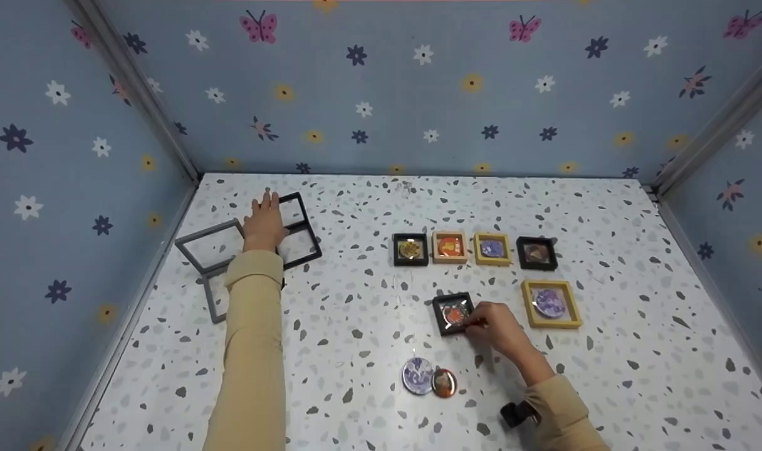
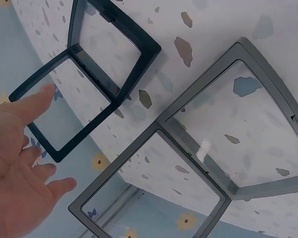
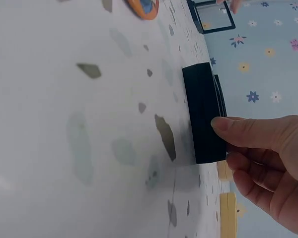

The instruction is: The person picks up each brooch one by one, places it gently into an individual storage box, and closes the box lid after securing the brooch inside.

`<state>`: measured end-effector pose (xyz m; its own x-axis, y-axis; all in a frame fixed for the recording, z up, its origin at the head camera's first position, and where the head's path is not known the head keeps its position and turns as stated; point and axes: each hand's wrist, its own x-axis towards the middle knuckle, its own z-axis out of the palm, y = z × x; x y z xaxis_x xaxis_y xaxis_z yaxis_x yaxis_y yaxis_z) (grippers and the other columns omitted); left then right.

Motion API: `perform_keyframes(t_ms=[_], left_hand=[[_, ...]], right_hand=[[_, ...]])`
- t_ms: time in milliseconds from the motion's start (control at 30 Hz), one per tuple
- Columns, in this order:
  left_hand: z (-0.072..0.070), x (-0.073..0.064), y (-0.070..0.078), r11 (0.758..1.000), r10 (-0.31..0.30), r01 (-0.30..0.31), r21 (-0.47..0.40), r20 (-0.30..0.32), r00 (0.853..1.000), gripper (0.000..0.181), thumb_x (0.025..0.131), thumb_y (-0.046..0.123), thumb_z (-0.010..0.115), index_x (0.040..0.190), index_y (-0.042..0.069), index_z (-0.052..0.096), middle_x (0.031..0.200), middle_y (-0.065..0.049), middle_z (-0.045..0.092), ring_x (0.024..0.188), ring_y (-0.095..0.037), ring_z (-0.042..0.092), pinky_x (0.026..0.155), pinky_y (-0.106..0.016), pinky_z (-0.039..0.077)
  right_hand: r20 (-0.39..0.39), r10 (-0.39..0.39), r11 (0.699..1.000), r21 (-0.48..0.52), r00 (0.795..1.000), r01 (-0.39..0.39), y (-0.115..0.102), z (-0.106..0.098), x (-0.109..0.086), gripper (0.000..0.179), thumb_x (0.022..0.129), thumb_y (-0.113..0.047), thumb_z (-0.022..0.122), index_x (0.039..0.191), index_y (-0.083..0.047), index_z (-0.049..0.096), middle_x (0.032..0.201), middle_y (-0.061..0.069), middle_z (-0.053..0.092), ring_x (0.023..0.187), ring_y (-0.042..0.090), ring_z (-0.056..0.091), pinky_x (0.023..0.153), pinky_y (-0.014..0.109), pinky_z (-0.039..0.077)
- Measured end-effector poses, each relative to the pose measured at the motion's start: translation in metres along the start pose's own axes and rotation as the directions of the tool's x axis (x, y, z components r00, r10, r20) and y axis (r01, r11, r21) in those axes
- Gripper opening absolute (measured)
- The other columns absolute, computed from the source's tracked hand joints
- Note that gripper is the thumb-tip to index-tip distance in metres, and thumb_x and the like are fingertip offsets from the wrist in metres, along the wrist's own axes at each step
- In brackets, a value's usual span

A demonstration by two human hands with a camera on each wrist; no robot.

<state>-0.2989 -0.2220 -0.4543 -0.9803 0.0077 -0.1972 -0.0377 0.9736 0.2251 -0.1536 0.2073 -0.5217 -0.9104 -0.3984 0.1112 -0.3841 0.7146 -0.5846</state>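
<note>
At the table's left, my left hand (image 1: 265, 222) is spread with fingers straight, beside an open hinged black display frame (image 1: 306, 232). In the left wrist view one finger overlaps the edge of that frame's raised half. A grey display frame (image 2: 161, 121) also stands opened out, just left of this hand. Nearer the centre, my right hand (image 1: 500, 329) pinches the corner of a small black display frame (image 1: 454, 313) with thumb and fingers. Behind its clear film sits an orange-and-white round badge. A purple round badge (image 1: 417, 376) and an orange-brown badge (image 1: 444, 383) lie loose in front.
Behind the right hand stand a black frame (image 1: 410, 249), a pink frame (image 1: 450, 247), a yellow frame (image 1: 492, 248) and another black frame (image 1: 537, 253), each holding a badge. A larger yellow frame (image 1: 551, 304) with a purple badge lies to the right. Patterned walls enclose the table.
</note>
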Motion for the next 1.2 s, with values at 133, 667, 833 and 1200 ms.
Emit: perform_keyframes(t_ms=[133,667,833,1200], left_hand=[[0.006,0.002,0.001,1.000,-0.001,0.002,0.006,-0.040,0.999,0.069,0.089,0.012,0.053,0.138,-0.006,0.009,0.142,-0.025,0.011,0.128,-0.044,0.007,0.095,-0.057,0.023],[0.019,0.007,0.007,0.984,0.074,-0.007,0.177,-0.375,0.924,0.023,0.088,-0.006,0.043,0.107,-0.012,0.054,0.101,-0.026,0.055,0.093,-0.041,0.052,0.072,-0.047,0.046],[0.020,0.006,0.005,0.978,0.108,-0.024,0.206,-0.408,0.907,0.018,0.086,-0.007,0.046,0.097,-0.012,0.059,0.093,-0.025,0.058,0.088,-0.039,0.054,0.071,-0.046,0.047],[0.022,-0.001,0.002,0.987,0.111,-0.055,0.149,-0.401,0.909,0.015,0.083,-0.012,0.047,0.084,-0.013,0.063,0.081,-0.026,0.059,0.078,-0.038,0.058,0.063,-0.046,0.049]], right_hand=[[-0.010,0.040,0.999,-0.004,0.999,-0.040,0.004,-0.004,-0.004,0.012,0.065,0.002,0.072,0.074,-0.006,0.070,0.069,0.000,0.059,0.064,0.013,0.054,0.061,0.028,0.046],[-0.056,0.078,0.997,0.001,0.995,-0.078,0.014,-0.011,-0.013,0.012,0.065,0.001,0.073,0.074,-0.007,0.070,0.069,-0.001,0.059,0.064,0.012,0.054,0.060,0.027,0.046],[-0.076,0.096,0.995,0.006,0.992,-0.096,0.017,-0.015,-0.017,0.013,0.065,0.003,0.072,0.074,-0.005,0.070,0.070,0.001,0.059,0.065,0.015,0.055,0.061,0.029,0.047],[-0.056,0.191,0.982,0.016,0.980,-0.190,0.023,-0.022,-0.023,0.012,0.066,0.001,0.072,0.077,-0.005,0.070,0.074,0.001,0.060,0.070,0.017,0.056,0.066,0.033,0.047]])
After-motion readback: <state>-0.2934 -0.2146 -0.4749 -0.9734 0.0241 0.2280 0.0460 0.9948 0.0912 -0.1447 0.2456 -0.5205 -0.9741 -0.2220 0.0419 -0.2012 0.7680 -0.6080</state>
